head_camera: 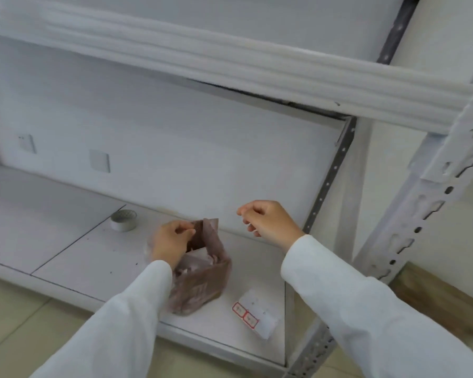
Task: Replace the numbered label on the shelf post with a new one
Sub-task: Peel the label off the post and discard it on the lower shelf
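Note:
A brown cardboard box (pixel 202 285) wrapped in clear plastic stands on the white lower shelf (pixel 79 257), with scraps of paper inside it. My left hand (pixel 172 241) pinches the box's raised flap at its upper left corner. My right hand (pixel 268 222) hovers in the air to the right of the box, fingers curled; whether anything small sits between them I cannot tell. A white sheet of labels (pixel 257 315) with two red-bordered stickers lies on the shelf in front of the box. The slotted grey shelf post (pixel 432 203) rises at the right.
A roll of white tape (pixel 123 220) lies at the back left of the shelf. An upper shelf edge padded with white foam (pixel 230 61) crosses overhead. A perforated rear post (pixel 331 175) stands behind my right hand. Beige floor tiles lie below the shelf.

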{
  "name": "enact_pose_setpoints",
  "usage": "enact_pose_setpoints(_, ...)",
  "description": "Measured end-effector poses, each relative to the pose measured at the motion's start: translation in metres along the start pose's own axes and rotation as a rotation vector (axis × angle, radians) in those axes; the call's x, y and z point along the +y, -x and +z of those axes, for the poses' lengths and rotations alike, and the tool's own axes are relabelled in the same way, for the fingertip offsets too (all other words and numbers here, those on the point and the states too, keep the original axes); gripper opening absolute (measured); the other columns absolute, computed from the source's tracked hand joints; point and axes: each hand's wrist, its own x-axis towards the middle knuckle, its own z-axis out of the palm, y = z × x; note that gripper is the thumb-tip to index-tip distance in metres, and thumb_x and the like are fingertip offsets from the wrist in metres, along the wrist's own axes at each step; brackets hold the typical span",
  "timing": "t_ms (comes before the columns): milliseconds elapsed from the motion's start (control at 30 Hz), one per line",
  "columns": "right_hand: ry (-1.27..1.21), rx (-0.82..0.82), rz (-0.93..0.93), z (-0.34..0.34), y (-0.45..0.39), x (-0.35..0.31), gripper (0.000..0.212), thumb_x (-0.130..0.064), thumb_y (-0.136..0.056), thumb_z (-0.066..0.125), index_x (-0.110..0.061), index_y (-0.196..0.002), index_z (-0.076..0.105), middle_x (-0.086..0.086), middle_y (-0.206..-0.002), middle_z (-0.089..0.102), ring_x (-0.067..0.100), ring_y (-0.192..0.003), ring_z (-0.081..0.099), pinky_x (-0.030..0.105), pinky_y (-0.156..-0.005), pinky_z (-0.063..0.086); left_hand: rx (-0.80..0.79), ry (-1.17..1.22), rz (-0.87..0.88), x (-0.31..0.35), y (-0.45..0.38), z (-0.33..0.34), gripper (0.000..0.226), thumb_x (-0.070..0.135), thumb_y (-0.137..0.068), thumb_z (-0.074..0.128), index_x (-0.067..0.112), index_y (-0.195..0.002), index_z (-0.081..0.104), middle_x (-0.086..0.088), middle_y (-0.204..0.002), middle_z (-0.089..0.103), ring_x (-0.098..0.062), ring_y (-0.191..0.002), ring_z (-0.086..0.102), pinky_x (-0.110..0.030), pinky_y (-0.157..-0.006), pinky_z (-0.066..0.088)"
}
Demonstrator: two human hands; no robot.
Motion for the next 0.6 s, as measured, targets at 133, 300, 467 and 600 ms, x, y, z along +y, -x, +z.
enact_pose_setpoints(133, 0.178, -0.061, 0.04, 0.005, -0.004, 0.027, 0.022, -0.021, -0.09, 0.051, -0.025, -0.073, 0.063, -0.005, -0.073, 0.063, 0.012, -0.068, 0.058, 0.027, -0.07, 0.047, -0.101, -0.128, -0.011, -0.013, -0.015, 0.008, 0.024, 0.003, -0.087, 0.052, 0.005, -0.103, 0.07, -0.012, -0.101, 0.071, -0.016, -0.08, 0.06, -0.014, -0.067, 0.042)
enact_pose_setpoints(300, 0.33, -0.104, 0.106, 0.003, -0.002, 0.063, 0.021, -0.025, -0.089, 0.054, -0.033, -0.071, 0.059, -0.018, -0.072, 0.058, 0.014, -0.081, 0.058, 0.033, -0.088, 0.049, -0.153, -0.394, 0.103, -0.008, -0.022, 0.012, 0.033, 0.018, -0.094, 0.043, 0.018, -0.121, 0.063, -0.001, -0.132, 0.059, -0.021, -0.116, 0.055, -0.018, -0.091, 0.037)
enact_pose_setpoints(467, 0.399, -0.133, 0.137, -0.003, 0.005, 0.082, 0.019, -0.027, -0.088, 0.055, -0.034, -0.072, 0.06, -0.018, -0.068, 0.056, 0.015, -0.081, 0.058, 0.038, -0.091, 0.049, -0.276, -0.55, 0.134, -0.009, -0.025, 0.02, 0.034, 0.027, -0.095, 0.035, 0.021, -0.111, 0.065, -0.006, -0.122, 0.064, -0.03, -0.114, 0.054, -0.039, -0.108, 0.03)
enact_pose_setpoints(600, 0.404, -0.12, 0.088, -0.013, 0.009, 0.069, 0.018, -0.024, -0.09, 0.054, -0.018, -0.096, 0.069, -0.014, -0.072, 0.056, 0.015, -0.082, 0.057, 0.031, -0.086, 0.047, -0.167, -0.472, 0.086, -0.002, -0.021, 0.017, 0.022, 0.037, -0.088, 0.049, 0.027, -0.088, 0.069, 0.003, -0.089, 0.067, -0.021, -0.082, 0.06, -0.029, -0.074, 0.04)
